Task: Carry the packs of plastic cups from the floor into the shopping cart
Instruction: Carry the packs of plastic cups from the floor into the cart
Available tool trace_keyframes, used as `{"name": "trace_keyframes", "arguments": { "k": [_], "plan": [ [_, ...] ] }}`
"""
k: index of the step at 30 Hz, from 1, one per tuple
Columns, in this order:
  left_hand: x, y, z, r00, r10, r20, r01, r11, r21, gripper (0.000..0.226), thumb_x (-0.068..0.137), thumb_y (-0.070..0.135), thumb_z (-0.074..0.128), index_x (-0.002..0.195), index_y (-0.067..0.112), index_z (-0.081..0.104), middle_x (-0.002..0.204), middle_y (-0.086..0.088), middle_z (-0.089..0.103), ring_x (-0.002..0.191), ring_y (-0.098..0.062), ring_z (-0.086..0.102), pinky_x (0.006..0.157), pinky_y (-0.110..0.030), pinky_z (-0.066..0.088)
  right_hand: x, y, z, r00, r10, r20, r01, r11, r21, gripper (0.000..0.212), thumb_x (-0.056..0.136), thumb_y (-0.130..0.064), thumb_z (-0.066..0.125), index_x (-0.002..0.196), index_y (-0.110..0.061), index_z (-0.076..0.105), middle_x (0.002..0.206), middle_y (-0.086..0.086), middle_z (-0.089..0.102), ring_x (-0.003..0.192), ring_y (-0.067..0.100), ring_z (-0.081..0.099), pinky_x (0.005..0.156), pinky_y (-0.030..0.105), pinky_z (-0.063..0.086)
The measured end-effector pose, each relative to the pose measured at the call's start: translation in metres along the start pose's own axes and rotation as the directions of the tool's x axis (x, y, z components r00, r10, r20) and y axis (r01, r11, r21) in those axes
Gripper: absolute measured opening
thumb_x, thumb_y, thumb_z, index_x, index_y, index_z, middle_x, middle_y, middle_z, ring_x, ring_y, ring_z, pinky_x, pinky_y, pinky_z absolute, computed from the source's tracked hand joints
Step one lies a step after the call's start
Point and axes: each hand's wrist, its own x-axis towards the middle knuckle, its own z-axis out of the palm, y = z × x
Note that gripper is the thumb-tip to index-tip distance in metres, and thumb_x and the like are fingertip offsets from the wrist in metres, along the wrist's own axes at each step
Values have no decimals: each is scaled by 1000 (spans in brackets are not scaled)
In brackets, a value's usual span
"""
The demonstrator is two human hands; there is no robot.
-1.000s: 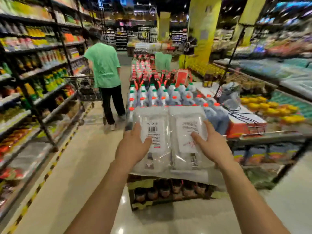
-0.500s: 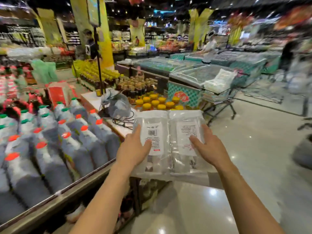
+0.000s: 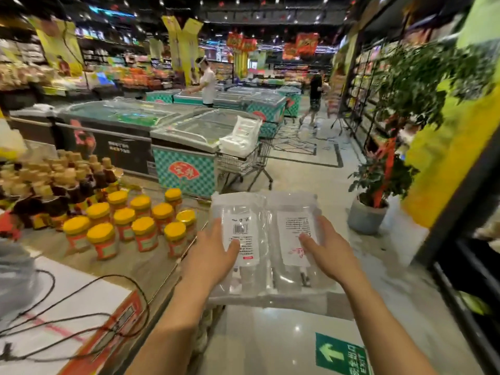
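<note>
Two clear packs of plastic cups lie side by side in front of me at chest height, the left pack [image 3: 240, 212] with a barcode label, the right pack [image 3: 293, 212] with a text label. My left hand [image 3: 213, 255] grips the left pack's edge, thumb on top. My right hand [image 3: 330, 255] holds the right pack the same way. The shopping cart [image 3: 238, 163] stands ahead beside a freezer, with white packs [image 3: 242, 136] piled in it.
To my left a display table carries yellow-lidded jars [image 3: 130, 226], dark bottles [image 3: 67, 182] and a white box with cables [image 3: 67, 307]. Freezer chests [image 3: 186, 136] stand behind. A potted plant [image 3: 370, 212] and shelving line the right. Two people [image 3: 207, 85] stand farther off.
My view has swung right, from the bottle display to the aisle with the cart ahead. Both hands keep the same hold on the two packs.
</note>
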Motion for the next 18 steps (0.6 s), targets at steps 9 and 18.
{"name": "trace_keyframes", "arguments": {
  "k": [9,18],
  "plan": [
    [175,13,84,981,134,141,-123,989,-83,57,88,53,46,137,32,25,121,-5,59,103,-26,61,85,-42,52,146,55,13,984,146,-103,-145,989,22,66,97,-50,46,154,-29,22,150,-2,43,132,24,46,97,34,38],
    [377,62,203,988,54,146,-57,998,17,64,92,51,47,146,32,20,130,-8,53,113,-29,54,88,-40,47,360,146,10,983,173,-70,-169,984,62,66,98,-50,45,153,-24,22,149,2,44,132,24,45,102,35,37]
  ]
}}
